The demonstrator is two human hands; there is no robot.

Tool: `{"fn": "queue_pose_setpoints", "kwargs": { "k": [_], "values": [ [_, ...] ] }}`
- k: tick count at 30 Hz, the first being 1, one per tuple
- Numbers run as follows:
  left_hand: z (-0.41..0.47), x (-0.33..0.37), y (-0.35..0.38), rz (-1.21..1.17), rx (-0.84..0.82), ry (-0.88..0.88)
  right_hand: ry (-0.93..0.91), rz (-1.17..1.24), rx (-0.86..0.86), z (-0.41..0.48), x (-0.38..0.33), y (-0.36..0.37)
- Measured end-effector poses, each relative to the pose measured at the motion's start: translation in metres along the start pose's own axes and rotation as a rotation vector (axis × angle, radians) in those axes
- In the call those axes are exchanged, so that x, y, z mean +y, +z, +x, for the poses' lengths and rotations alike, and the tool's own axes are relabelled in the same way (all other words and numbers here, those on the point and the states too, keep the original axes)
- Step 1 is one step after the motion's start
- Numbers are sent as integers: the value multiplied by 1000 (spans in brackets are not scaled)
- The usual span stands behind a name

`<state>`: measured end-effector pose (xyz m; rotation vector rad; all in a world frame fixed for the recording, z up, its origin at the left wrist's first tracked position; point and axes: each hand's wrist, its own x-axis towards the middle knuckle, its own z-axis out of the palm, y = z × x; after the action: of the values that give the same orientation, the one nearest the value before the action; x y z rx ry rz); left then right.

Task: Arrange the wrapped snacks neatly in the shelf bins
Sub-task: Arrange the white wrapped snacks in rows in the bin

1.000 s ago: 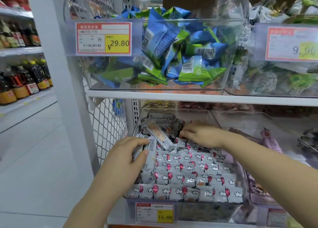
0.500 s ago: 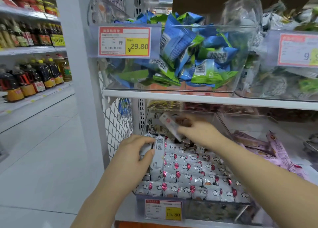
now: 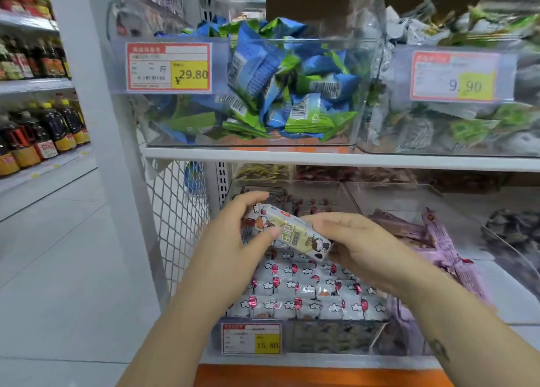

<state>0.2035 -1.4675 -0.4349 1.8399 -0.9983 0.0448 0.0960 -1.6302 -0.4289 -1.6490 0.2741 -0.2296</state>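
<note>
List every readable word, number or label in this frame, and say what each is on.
"¥29.80": upper left price tag
"9.90": upper right price tag
"15.80": lower price tag
Too blurred to read: the small print on the tags, the held snack wrapper, the bottle labels.

The wrapped bar [image 3: 292, 234] is cream and white, printed with brown-and-white cartoon figures and a small red spot. The snacks in rows [image 3: 306, 296] beneath are white with red-pink balloon shapes and outlined clouds. The upper bin's packets [image 3: 277, 94] are blue and green with white barcode patches. The price tags [image 3: 169, 66] are white, red-bordered, with yellow price panels. To the right lie purple wrappers [image 3: 444, 240]; the bottom shelf edge [image 3: 321, 375] is orange. The bottles [image 3: 55, 129] are dark with yellow labels.
</note>
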Motion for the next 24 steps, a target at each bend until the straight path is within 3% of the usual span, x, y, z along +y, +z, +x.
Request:
{"fn": "queue_pose_setpoints", "kwargs": {
  "k": [7, 12, 16, 20, 24],
  "values": [
    [0, 14, 19, 6, 6, -5, -153, -661, 84, -12, -7, -16],
    [-5, 22, 24, 63, -100, -32, -178, -773, 77, -19, -3, -31],
    [4, 24, 21, 178, -18, -46, -147, -920, 251, -18, 5, -58],
    [41, 29, 25, 300, 68, -49, -10, -869, 358, -17, 17, -80],
    [77, 29, 49, 463, -55, -58, 3, -806, 305, -17, 21, -80]
  ]
}}
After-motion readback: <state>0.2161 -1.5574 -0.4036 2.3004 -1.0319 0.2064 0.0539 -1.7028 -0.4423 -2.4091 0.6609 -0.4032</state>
